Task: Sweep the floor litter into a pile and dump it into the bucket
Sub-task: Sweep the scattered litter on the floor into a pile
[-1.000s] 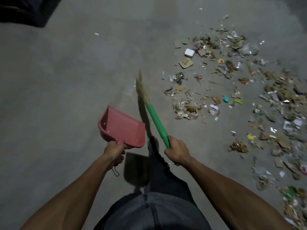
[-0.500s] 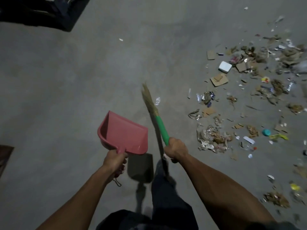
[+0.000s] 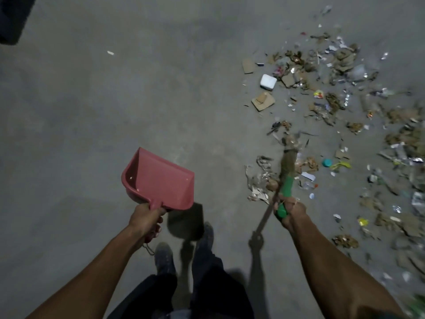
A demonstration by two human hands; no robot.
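Note:
My left hand (image 3: 145,218) grips the handle of a pink dustpan (image 3: 158,178), held above the concrete floor with its mouth pointing up and away. My right hand (image 3: 290,210) grips the green handle of a straw broom (image 3: 288,162); its blurred bristles reach into the near edge of the litter (image 3: 333,107). The litter is scattered scraps of cardboard, foil, paper and plastic across the right half of the floor. No bucket shows in this view.
A white foam block (image 3: 268,82) and a cardboard piece (image 3: 262,101) lie at the litter's left edge. A teal cap (image 3: 327,162) lies further right. My shoes (image 3: 163,257) stand below the dustpan. A dark object (image 3: 13,17) fills the top left corner.
The broom has swung from the middle over to the right, its bristles now in the litter. My right hand moved right with it. The dustpan stays held at about the same place.

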